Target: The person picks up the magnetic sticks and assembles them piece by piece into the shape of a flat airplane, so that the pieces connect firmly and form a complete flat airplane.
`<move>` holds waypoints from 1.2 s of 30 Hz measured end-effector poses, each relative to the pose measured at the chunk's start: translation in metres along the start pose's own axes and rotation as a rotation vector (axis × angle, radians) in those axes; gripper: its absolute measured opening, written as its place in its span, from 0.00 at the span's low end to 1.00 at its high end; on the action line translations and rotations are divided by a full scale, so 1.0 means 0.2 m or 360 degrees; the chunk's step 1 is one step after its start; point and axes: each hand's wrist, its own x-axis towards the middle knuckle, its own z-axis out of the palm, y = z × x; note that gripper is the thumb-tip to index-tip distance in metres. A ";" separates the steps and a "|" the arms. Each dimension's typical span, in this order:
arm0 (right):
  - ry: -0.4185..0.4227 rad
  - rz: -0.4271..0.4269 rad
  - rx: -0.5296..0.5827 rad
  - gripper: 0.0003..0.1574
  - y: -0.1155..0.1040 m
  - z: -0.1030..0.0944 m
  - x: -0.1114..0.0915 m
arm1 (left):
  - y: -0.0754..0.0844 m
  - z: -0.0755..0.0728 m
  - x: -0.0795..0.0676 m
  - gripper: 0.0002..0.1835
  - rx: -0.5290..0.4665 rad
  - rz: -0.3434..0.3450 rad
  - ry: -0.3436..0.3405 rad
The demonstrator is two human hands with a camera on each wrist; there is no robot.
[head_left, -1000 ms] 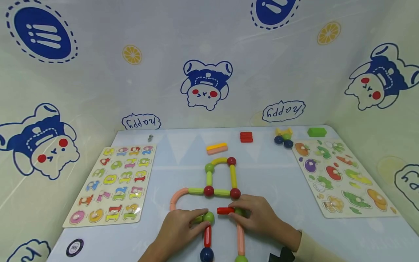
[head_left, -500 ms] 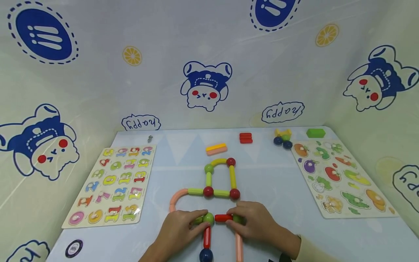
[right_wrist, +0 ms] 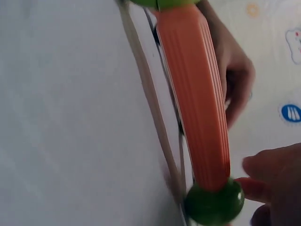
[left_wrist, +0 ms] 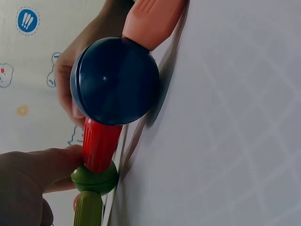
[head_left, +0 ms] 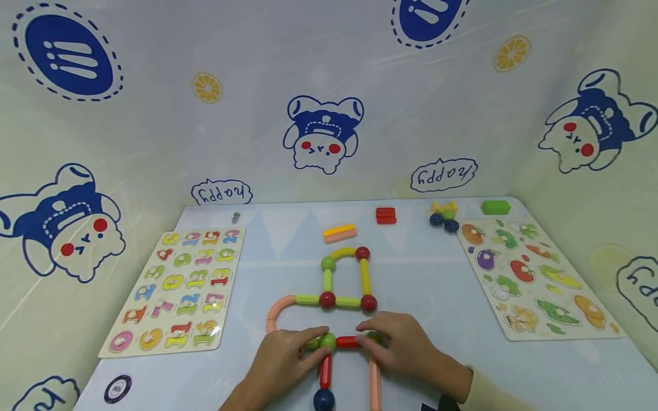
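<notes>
In the head view my left hand (head_left: 277, 361) pinches a green ball (head_left: 327, 342) of a magnetic stick-and-ball figure. A red stick (head_left: 325, 372) runs from that ball to a dark blue ball (head_left: 324, 399). My right hand (head_left: 406, 347) holds another green ball (head_left: 377, 337), partly hidden by its fingers. Between the two green balls lies a second red stick (head_left: 347, 342), its left end touching the left ball. A salmon stick (head_left: 375, 382) extends toward me from the right ball. The right wrist view shows this salmon stick (right_wrist: 195, 94) between two green balls.
Beyond my hands is a joined loop of sticks with red balls (head_left: 327, 300) and a curved salmon piece (head_left: 277, 311). A number puzzle board (head_left: 175, 291) lies left, a vegetable board (head_left: 540, 279) right. Loose red sticks (head_left: 386, 216) and blue balls (head_left: 451, 226) sit at the back.
My right hand has moved toward me and slightly left with its green ball, red stick and salmon stick. The red stick now meets the left green ball. My left hand has hardly moved.
</notes>
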 end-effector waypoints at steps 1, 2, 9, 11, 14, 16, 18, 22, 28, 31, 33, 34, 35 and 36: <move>0.0027 0.0029 0.0035 0.13 0.02 -0.01 0.00 | 0.00 0.00 0.00 0.19 -0.0014 0.0002 -0.0008; 0.0065 0.0065 0.0065 0.12 0.04 -0.02 0.00 | 0.00 0.00 0.01 0.18 -0.0022 0.0006 -0.0012; 0.0071 0.0297 0.0251 0.08 0.14 -0.04 -0.01 | 0.01 0.01 0.03 0.17 -0.0064 -0.0001 -0.0065; -0.0041 0.0252 0.0237 0.09 0.16 -0.04 -0.01 | 0.01 0.02 0.03 0.17 -0.0062 0.0000 -0.0083; -0.0145 0.0205 0.0176 0.11 0.16 -0.04 0.00 | 0.02 0.02 0.05 0.17 -0.0039 0.0015 -0.0101; -0.0149 0.0252 0.0132 0.13 0.16 -0.06 0.01 | 0.03 0.02 0.06 0.17 -0.0016 0.0053 -0.0112; -0.0123 0.0316 0.0108 0.14 0.17 -0.09 0.04 | 0.05 0.02 0.09 0.17 0.0008 0.0124 -0.0122; -0.0001 0.0428 0.0106 0.14 0.22 -0.16 0.12 | 0.12 0.02 0.17 0.16 0.0066 0.0331 -0.0154; 0.0160 0.0530 0.0119 0.13 0.32 -0.23 0.30 | 0.21 0.07 0.28 0.16 0.0184 0.0442 -0.0289; 0.0175 0.0608 0.0051 0.13 0.38 -0.25 0.38 | 0.23 0.10 0.30 0.17 0.0193 0.0409 -0.0356; 0.0179 0.0638 -0.0031 0.12 0.42 -0.26 0.43 | 0.24 0.11 0.31 0.16 0.0181 0.0385 -0.0392; 0.0169 0.0645 -0.0059 0.11 0.44 -0.27 0.46 | 0.24 0.12 0.31 0.16 0.0180 0.0376 -0.0404; 0.0157 0.0638 -0.0094 0.11 0.45 -0.27 0.49 | 0.25 0.12 0.31 0.16 0.0169 0.0366 -0.0415; 0.0136 0.0619 -0.0133 0.11 0.46 -0.27 0.53 | 0.25 0.12 0.31 0.16 0.0158 0.0354 -0.0425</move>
